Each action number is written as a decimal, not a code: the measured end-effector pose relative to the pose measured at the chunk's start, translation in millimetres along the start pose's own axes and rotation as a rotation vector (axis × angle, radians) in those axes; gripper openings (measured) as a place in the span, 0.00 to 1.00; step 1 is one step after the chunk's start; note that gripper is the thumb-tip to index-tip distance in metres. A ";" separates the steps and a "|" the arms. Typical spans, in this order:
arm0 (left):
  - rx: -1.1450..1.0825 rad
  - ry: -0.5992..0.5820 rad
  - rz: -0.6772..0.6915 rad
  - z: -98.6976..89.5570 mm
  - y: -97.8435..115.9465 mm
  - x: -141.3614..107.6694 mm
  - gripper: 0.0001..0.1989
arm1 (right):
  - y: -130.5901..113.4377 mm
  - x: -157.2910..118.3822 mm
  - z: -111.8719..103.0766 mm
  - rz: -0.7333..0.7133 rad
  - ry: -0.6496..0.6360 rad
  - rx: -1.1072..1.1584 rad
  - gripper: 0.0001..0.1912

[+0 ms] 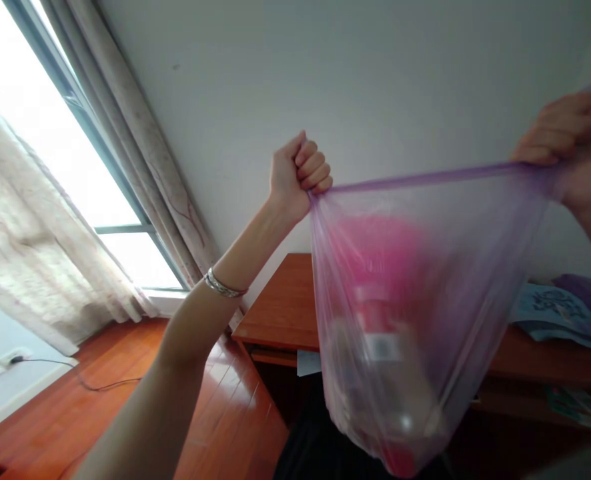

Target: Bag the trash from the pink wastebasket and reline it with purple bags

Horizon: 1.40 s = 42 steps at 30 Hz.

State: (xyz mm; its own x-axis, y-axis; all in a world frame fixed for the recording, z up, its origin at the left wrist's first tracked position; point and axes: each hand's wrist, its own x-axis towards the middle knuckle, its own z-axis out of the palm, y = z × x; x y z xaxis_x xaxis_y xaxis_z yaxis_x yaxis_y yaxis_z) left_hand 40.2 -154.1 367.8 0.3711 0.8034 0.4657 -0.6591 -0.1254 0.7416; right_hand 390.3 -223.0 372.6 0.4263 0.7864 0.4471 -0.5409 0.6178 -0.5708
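Observation:
A thin, see-through purple plastic bag (480, 267) hangs stretched between my two raised hands. My left hand (303, 167) is closed in a fist round one upper corner of it. At the right edge of the view, my right hand (568, 130) grips the opposite upper corner; part of that hand is cut off by the frame. Inside the bag, blurred by the plastic, are something bright pink at the top, a red and white part in the middle and a pale, rounded shape lower down. What kind of things they are I cannot make out.
Behind the bag stands a reddish-brown wooden desk (280, 300). Light blue printed cloth or bag (550, 303) lies on its right side, with purple material beside it. To the left are a curtained window (118, 200), a wooden floor (225, 393) and a black cable (108, 387).

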 end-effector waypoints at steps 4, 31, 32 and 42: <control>-0.032 0.101 -0.124 -22.2 -29.8 -4.2 0.25 | 41.9 -25.8 -8.7 0.318 -0.168 0.089 0.13; 0.381 -0.195 -0.160 -98.3 -144.8 90.7 0.09 | 199.6 40.7 -59.7 0.742 -0.106 -0.087 0.19; 0.367 -0.212 -0.186 -98.5 -144.9 91.5 0.08 | 201.9 40.5 -57.5 0.762 -0.119 -0.083 0.19; 0.511 -0.362 -0.200 -102.3 -131.7 101.2 0.13 | 212.5 37.3 -49.0 0.636 -0.229 -0.140 0.14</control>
State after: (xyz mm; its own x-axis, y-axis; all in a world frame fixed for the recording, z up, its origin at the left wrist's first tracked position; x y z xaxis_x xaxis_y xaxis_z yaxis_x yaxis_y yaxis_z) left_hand 97.7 3.3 267.9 0.7095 0.6049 0.3616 -0.1934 -0.3262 0.9253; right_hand 326.8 -62.5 234.2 -0.1155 0.9859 0.1210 -0.5296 0.0419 -0.8472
